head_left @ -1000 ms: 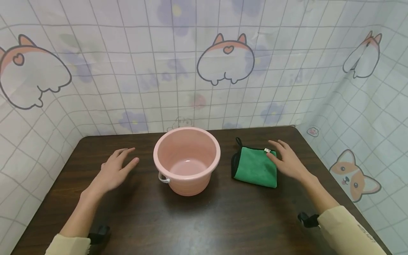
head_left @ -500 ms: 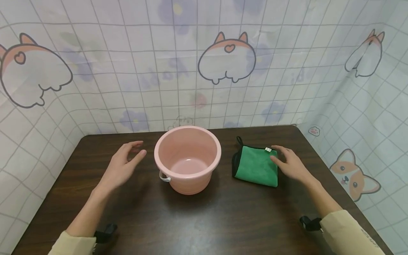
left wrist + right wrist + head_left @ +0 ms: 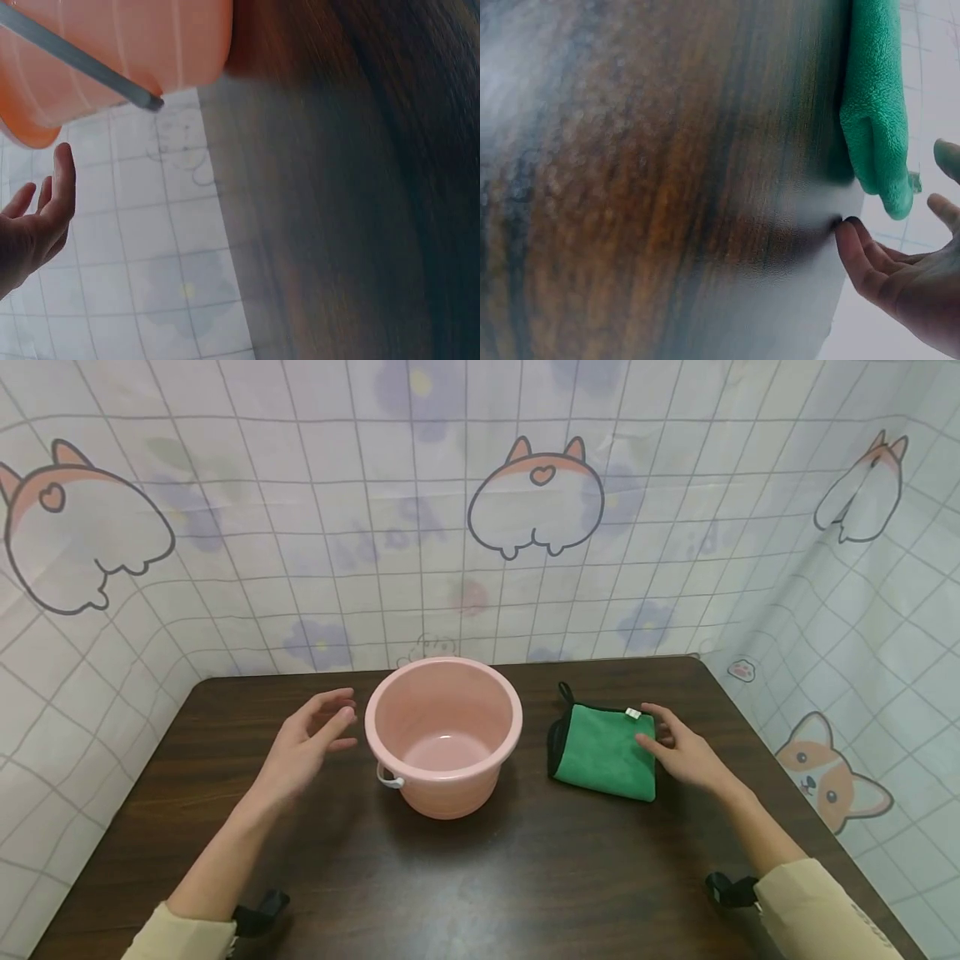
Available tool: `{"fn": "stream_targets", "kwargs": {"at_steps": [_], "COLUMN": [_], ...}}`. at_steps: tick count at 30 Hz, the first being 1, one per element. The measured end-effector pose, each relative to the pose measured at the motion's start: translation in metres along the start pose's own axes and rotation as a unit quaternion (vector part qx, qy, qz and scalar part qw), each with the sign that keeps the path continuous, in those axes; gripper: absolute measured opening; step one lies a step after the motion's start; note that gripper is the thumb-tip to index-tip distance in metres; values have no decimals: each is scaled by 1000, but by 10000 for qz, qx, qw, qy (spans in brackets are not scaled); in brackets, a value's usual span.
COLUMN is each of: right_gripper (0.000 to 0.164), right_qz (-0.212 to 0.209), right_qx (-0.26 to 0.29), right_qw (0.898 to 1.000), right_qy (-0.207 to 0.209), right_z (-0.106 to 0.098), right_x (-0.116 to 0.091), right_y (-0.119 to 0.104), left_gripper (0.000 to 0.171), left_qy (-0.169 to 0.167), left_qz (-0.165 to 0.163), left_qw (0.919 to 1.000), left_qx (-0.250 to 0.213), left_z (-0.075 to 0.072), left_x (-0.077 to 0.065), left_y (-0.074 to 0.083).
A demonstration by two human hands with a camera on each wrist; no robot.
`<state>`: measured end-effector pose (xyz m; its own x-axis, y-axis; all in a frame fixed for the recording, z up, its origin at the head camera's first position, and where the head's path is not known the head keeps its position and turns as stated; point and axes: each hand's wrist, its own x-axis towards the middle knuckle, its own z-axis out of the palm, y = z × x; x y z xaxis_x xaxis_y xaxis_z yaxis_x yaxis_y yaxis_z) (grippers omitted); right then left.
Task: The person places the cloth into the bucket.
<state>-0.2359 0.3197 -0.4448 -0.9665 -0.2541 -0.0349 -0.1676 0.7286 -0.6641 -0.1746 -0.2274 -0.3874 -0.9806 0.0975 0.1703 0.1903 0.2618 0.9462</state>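
A pink bucket (image 3: pixel 446 797) with a white handle (image 3: pixel 389 778) stands upright on the dark wooden table. Left of it, my left hand (image 3: pixel 303 750) hovers with loosely bent fingers, apart from the rim; in the left wrist view its fingers (image 3: pixel 64 180) hold nothing. A folded green cloth (image 3: pixel 606 752) with black edging, a black loop and a small white tag lies right of the bucket. My right hand (image 3: pixel 686 756) is at the cloth's right edge, thumb above it. In the right wrist view, fingertips (image 3: pixel 847 236) touch or nearly touch the table beside the cloth, with a gap between.
The dark wooden table (image 3: pixel 480 893) reaches back to a wall covering (image 3: pixel 360 593) printed with a grid and cartoon dogs. The covering also closes off the left and right sides. A black strap (image 3: pixel 258 912) shows at my left wrist, another at my right.
My left hand has moved right, closer to the bucket's rim. My right hand has lowered and shifted slightly right, to the cloth's edge. Bucket and cloth stay in place.
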Motion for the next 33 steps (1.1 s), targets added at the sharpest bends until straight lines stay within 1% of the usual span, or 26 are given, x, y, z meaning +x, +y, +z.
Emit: {"fn": "stream_targets", "kwargs": {"at_steps": [2, 4, 9, 12, 16, 20, 26, 33], "right_gripper": [68, 66, 53, 47, 49, 54, 55, 42], "right_qz": [-23, -32, -94, -144, -102, 78, 243, 207], "right_qx": [61, 127, 225, 271, 240, 198, 482, 986], "right_qw": [10000, 9999, 9995, 9991, 9986, 9986, 9975, 9941], "right_qy": [-25, -59, -180, -308, -460, -477, -447, -395], "right_z": [1, 1, 2, 2, 3, 5, 8, 6], "right_x": [0, 1, 7, 11, 17, 21, 23, 27], "right_y": [1, 1, 0, 0, 0, -1, -1, -4], "left_gripper": [54, 53, 54, 57, 58, 57, 56, 55], "left_qy": [-19, -34, -113, -211, -321, -364, -384, -387], "left_qz": [-62, -82, -123, -246, -405, -525, -664, -686], "left_qw": [9998, 9995, 9985, 9966, 9938, 9911, 9890, 9883], "left_qx": [-197, -295, -530, -760, -987, -1164, -1267, -1302], "left_z": [2, 5, 9, 10, 11, 13, 16, 17], "left_x": [0, 0, 2, 2, 3, 5, 5, 6], "left_y": [1, 1, 1, 1, 3, 4, 4, 5]}}
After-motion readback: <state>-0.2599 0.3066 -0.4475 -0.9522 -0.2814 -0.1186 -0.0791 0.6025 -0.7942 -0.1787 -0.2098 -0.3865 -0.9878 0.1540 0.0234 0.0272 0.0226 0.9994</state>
